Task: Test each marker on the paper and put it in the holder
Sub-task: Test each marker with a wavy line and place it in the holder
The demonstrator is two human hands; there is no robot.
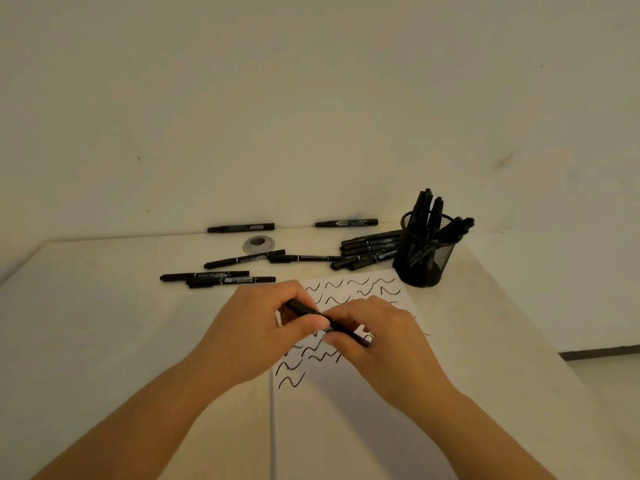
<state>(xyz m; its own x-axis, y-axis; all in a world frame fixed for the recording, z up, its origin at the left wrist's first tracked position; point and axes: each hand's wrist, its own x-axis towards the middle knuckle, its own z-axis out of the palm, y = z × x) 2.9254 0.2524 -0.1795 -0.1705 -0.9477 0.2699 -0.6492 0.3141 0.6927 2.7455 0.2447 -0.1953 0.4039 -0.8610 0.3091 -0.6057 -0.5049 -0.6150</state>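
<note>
Over the white paper (346, 410), both hands meet on one black marker (304, 309). My left hand (256, 327) grips its left end and my right hand (377, 341) grips its right end; whether the cap is on is hidden by the fingers. The paper carries several black wavy test strokes (332, 284). A black mesh holder (424, 258) stands at the paper's far right corner with several markers upright in it. Loose black markers lie beyond the paper: a stack (370, 251) just left of the holder and a pair (221, 278) further left.
Two thicker markers (240, 227) (346, 223) lie along the wall at the back of the table. A round grey cable port (258, 244) sits in the tabletop between them. The table's right edge (540, 344) drops off to the floor.
</note>
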